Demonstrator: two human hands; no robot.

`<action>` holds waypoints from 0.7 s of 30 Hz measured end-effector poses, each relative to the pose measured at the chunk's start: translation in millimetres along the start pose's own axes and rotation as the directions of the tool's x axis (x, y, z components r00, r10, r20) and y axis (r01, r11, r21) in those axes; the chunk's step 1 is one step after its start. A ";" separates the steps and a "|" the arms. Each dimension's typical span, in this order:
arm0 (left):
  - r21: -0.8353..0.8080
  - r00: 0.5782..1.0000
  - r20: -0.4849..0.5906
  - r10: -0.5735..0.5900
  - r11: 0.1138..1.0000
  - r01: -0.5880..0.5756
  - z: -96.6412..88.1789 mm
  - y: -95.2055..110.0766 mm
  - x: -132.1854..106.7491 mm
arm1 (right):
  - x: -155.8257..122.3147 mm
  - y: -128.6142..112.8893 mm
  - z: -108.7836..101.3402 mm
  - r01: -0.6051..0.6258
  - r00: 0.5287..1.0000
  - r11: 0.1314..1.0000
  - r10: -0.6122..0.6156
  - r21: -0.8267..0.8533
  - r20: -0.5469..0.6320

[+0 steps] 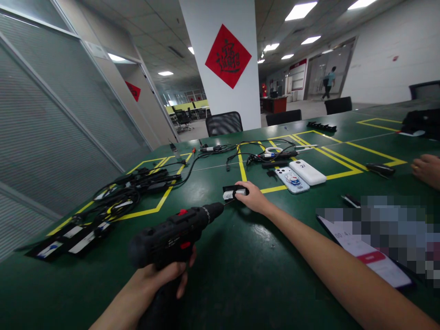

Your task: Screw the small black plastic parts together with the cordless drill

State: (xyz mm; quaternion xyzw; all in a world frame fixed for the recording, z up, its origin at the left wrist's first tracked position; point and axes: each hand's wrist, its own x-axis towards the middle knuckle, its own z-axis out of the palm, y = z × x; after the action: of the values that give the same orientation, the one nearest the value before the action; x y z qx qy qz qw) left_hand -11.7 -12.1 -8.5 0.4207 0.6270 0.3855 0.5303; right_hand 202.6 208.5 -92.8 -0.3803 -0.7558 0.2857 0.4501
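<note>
My left hand (161, 278) is wrapped around the grip of a black cordless drill (175, 233) with red switches. The drill points right and away from me, and a thin bit runs from its chuck to a small black-and-white part (229, 193). My right hand (253, 198) pinches that part at its right end, low over the green table (220, 293). The bit's tip meets or nearly meets the part; I cannot tell whether it touches. Part of the piece is hidden behind my fingers.
Black cables (137, 183) are heaped at the left, near flat black-and-white pieces (82, 239). A patterned phone (292, 179) and a white power bank (307, 172) lie beyond my right arm. A tablet (367, 252) lies at right. Another person's hand (427, 170) rests at the right edge.
</note>
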 end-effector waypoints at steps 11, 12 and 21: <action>-0.018 1.000 -0.004 -0.004 1.000 0.004 1.7 2.7 -4.0 | -0.4 0.7 0.4 0.005 1.000 1.000 -0.005 -0.002 -0.008; -0.017 1.000 -0.003 0.000 1.000 0.000 1.9 2.8 -4.1 | -0.6 -0.2 -0.1 0.001 1.000 1.000 -0.001 0.000 -0.005; -0.003 1.000 -0.010 0.010 1.000 -0.010 1.8 2.8 -4.4 | -1.6 -6.5 -3.1 -0.022 1.000 0.999 0.022 0.028 0.005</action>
State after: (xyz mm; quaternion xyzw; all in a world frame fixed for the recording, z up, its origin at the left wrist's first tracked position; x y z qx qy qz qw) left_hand -9.2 -15.2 -4.7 0.4212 0.6268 0.3911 0.5260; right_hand 203.8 203.8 -87.2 -0.3816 -0.7484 0.3023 0.4504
